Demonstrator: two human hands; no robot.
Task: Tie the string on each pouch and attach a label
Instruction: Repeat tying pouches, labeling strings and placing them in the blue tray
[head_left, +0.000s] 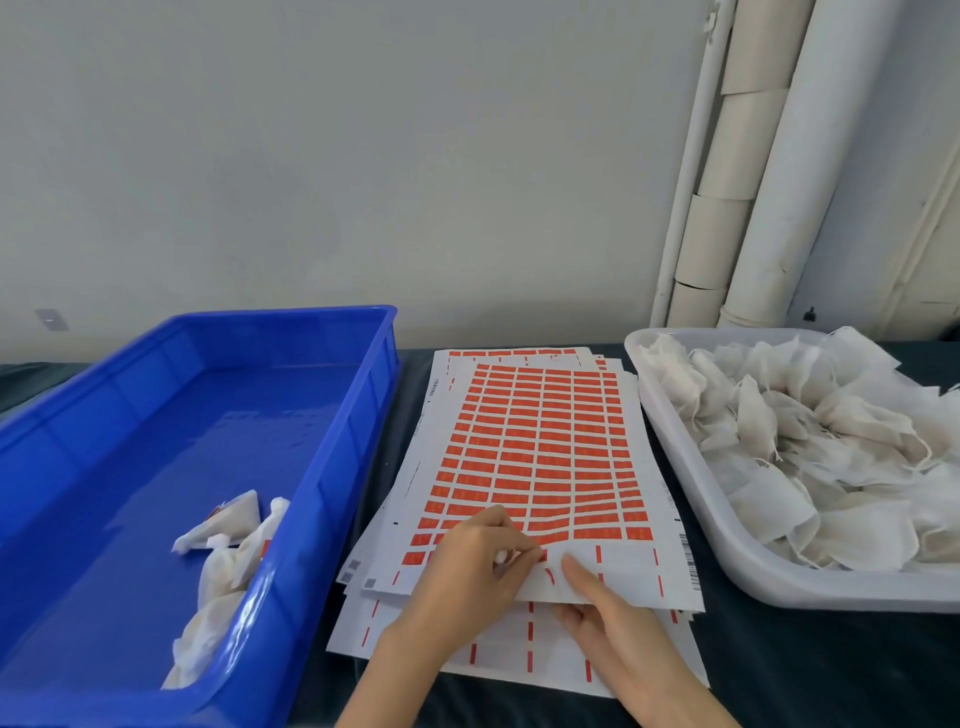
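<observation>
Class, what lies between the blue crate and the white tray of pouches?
A stack of label sheets lies there on the dark cloth, as the head view shows; the left hand and right hand pinch its near edge.

Blue plastic crate (358, 441) at the left, standing on a dark table cloth (779, 665). Well to the right of the crate, a pale translucent tray (675, 457) on the same cloth. Behind the crate, a plain grey-white wall (311, 156). Low on it, just above the crate's far left corner, a small pale plate (51, 318), possibly a socket. Far right of the crate, upright white pipes (789, 182) against the wall.
</observation>
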